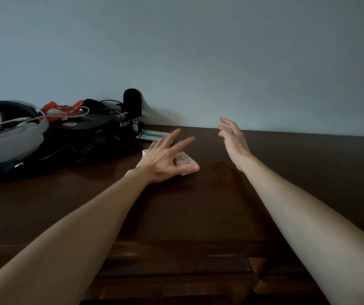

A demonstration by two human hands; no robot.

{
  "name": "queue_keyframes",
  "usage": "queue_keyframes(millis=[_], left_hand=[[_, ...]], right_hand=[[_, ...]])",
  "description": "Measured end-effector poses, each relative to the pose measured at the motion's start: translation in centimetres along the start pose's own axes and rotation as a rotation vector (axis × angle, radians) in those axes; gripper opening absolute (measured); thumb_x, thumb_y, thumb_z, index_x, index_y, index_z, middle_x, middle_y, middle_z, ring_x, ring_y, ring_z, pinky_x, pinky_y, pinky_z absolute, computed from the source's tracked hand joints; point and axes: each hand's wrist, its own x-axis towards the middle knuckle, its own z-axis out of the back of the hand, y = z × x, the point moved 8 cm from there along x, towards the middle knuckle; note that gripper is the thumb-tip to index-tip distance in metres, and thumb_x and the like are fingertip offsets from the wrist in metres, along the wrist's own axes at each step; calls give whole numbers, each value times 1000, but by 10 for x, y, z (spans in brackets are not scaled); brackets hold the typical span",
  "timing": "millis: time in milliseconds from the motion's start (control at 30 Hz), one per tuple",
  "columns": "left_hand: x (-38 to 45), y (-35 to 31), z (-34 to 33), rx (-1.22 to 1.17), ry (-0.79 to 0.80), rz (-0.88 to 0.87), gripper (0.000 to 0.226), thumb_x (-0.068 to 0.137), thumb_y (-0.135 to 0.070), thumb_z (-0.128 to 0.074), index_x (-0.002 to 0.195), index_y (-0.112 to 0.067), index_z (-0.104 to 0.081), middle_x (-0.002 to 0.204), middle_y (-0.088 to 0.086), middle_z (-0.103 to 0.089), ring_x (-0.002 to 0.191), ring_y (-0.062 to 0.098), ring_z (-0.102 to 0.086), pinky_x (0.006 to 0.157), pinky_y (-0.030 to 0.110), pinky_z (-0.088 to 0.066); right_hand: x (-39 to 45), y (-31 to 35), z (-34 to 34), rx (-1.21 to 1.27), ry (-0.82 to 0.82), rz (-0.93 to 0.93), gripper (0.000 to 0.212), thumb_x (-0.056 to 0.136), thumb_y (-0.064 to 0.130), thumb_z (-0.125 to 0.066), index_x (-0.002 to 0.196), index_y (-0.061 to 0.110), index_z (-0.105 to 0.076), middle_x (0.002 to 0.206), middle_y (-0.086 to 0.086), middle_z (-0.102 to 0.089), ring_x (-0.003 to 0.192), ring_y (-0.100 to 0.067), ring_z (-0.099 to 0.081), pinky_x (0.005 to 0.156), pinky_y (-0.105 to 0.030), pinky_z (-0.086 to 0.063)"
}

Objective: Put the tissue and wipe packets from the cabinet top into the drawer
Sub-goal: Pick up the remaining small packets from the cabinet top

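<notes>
Left hand (pixel 165 160) fingers spread over packet (pixel 187 164); right hand (pixel 233 139) spread; bag (pixel 66 146) beside.

surface: dark wooden cabinet top (pixel 286 172)
left end: black bag (pixel 71 148)
near wall: teal-striped packet (pixel 152 134)
middle: pale packet (pixel 186 160)

Dk brown cabinet top (pixel 286 172); white/teal-striped packet (pixel 152 134); pale pink packet (pixel 186 160).
</notes>
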Motion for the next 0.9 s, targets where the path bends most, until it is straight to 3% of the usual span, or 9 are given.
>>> queue_keyframes(millis=[67,167,233,333,467,533,600,700,900], left_hand=[[2,-3,-10,90,130,-4,82,72,-95,-32,145,-57,-41,164,-9,-32,150,23,-27,121,51,-18],[6,0,-7,93,111,22,65,83,-79,-36,134,-47,-58,149,-12,-51,140,19,-41,113,45,-27],[5,3,-5,81,72,40,60,85,-75,-39,131,-42,-60,151,-8,-47,138,22,-43,113,45,-30],[-2,14,0,80,99,92,63,79,-81,-41,126,-42,-59,155,-7,-35,133,27,-47,104,45,-37],[-31,54,20,65,96,126,59,77,-83,-44,117,-42,-57,136,-9,-52,120,18,-52,94,36,-41],[-47,65,22,66,81,133,63,79,-81,-42,121,-37,-56,131,-6,-57,122,17,-49,100,35,-34],[-51,63,21,82,84,137,69,78,-79,-40,124,-31,-56,134,-3,-56,131,19,-45,116,50,-24],[-50,61,25,58,51,167,68,80,-76,-42,126,-28,-57,137,-1,-54,135,21,-41,117,61,-17],[-54,70,27,82,-12,277,74,77,-79,-45,132,-31,-56,146,8,-45,139,28,-37,114,50,-28]], right_hand=[[-2,-11,-1,-226,-2,-8,50,99,26,-52,148,31,-45,144,6,-56,129,-13,-54,105,-31,-40],[-3,-32,-13,-455,86,-41,51,101,46,-50,149,33,-39,145,7,-55,132,-15,-53,112,-41,-40],[1,-37,-19,-551,115,-54,50,100,53,-46,147,34,-42,145,9,-55,132,-17,-53,109,-42,-41],[11,-36,-33,-684,151,-39,47,101,47,-51,145,32,-46,147,7,-55,134,-20,-52,107,-41,-42],[25,-17,-89,-806,214,62,51,99,47,-54,148,35,-45,155,2,-46,142,-25,-42,110,-46,-40],[28,-4,-134,-838,299,143,58,100,50,-50,154,34,-37,164,2,-33,148,-26,-31,115,-50,-34],[30,2,-177,-930,400,184,60,102,52,-41,158,33,-30,166,-1,-28,150,-28,-28,118,-52,-28],[32,12,-207,-1090,414,210,52,104,49,-33,153,32,-39,157,-7,-41,138,-33,-44,106,-50,-37],[8,22,-163,-1149,300,289,37,104,50,-43,131,28,-57,132,-7,-55,120,-30,-53,94,-44,-44]])
